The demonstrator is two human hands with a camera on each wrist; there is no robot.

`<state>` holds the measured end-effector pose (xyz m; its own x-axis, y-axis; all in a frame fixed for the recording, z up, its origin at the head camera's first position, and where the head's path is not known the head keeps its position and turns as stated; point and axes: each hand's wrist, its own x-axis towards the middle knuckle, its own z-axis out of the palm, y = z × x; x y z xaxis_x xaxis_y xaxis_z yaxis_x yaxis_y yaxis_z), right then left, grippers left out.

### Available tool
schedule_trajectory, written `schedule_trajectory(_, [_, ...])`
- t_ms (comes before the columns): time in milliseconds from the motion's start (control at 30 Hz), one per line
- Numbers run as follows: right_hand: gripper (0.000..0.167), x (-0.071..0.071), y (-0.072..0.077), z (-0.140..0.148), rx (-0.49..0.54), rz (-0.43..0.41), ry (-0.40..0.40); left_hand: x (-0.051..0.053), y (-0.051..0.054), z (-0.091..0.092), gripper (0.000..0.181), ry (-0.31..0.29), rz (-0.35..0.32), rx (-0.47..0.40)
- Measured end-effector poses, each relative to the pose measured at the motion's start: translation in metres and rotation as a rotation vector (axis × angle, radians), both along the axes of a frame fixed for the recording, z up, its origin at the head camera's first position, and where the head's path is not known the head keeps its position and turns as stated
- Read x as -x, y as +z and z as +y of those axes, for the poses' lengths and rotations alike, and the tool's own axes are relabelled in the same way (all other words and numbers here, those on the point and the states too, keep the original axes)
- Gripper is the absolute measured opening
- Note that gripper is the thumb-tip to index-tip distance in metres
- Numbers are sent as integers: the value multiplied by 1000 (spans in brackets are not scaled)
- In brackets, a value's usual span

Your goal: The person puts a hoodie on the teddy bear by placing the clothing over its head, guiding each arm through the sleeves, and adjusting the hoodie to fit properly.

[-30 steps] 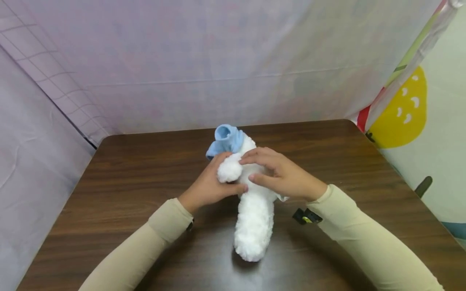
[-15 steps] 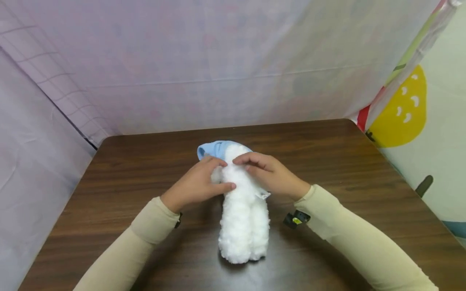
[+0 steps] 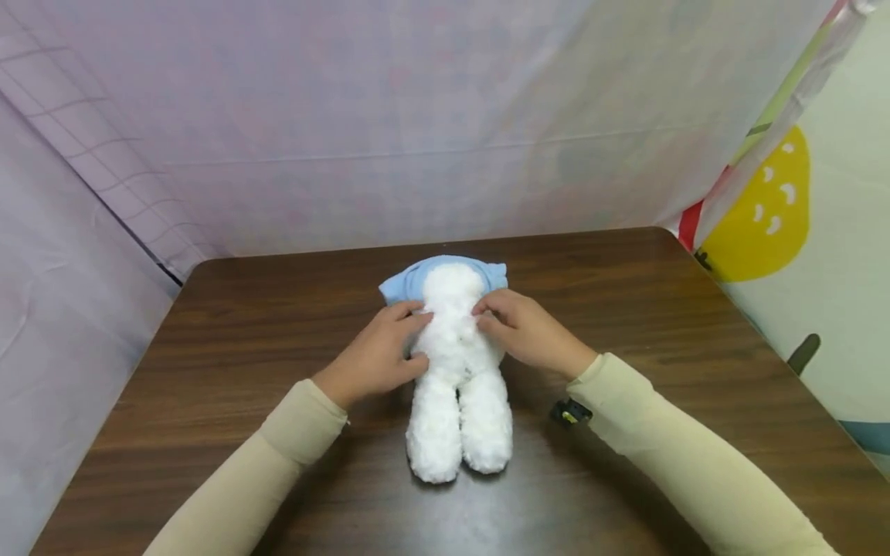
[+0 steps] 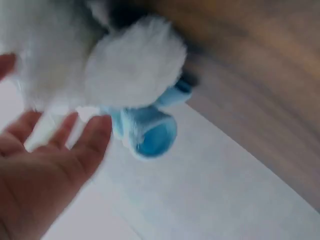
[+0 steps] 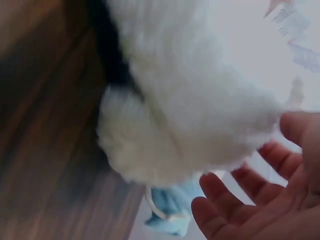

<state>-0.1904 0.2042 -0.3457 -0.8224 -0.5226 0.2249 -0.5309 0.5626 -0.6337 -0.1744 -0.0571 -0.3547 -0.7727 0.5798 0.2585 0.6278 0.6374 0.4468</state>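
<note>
White plush toy point(image 3: 455, 340), blue cloth point(image 3: 400, 287) at far end, is touched at either side by left hand point(image 3: 378, 352) and right hand point(image 3: 530, 332), fingers loosely extended.

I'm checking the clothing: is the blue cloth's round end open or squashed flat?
Open: the left wrist view looks into a round, hollow rim on the blue cloth.
</note>
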Motion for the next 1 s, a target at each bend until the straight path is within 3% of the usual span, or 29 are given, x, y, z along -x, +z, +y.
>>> schedule_trajectory(133, [13, 8, -4, -4, -125, 89, 34, 10, 3, 6, 27, -48, 42, 43])
schedule_trajectory(267, [21, 11, -13, -11, -306, 204, 27, 16, 3, 15, 13, 51, 95, 203])
schedule_trajectory(367, [40, 13, -12, -18, -423, 229, -39, 20, 4, 19, 29, 136, 77, 261])
schedule_trajectory(467, [75, 20, -6, -23, -481, 155, -77, 26, 8, 22, 59, 162, 23, 292])
schedule_trajectory(600, [96, 33, 0, -24, -491, -42, -61, 38, 14, 23, 83, 141, -125, 335])
schedule_trajectory(700, [96, 40, -2, -20, -476, -99, -42, 43, 14, 21, 85, 119, -201, 336])
schedule_trajectory(833, [91, 42, -6, -17, -457, -12, -28, 45, 10, 18, 81, 96, -162, 293])
schedule_trajectory(1000, [83, 38, -10, -19, -343, 78, -35, 40, 3, 16, 75, 83, -109, 213])
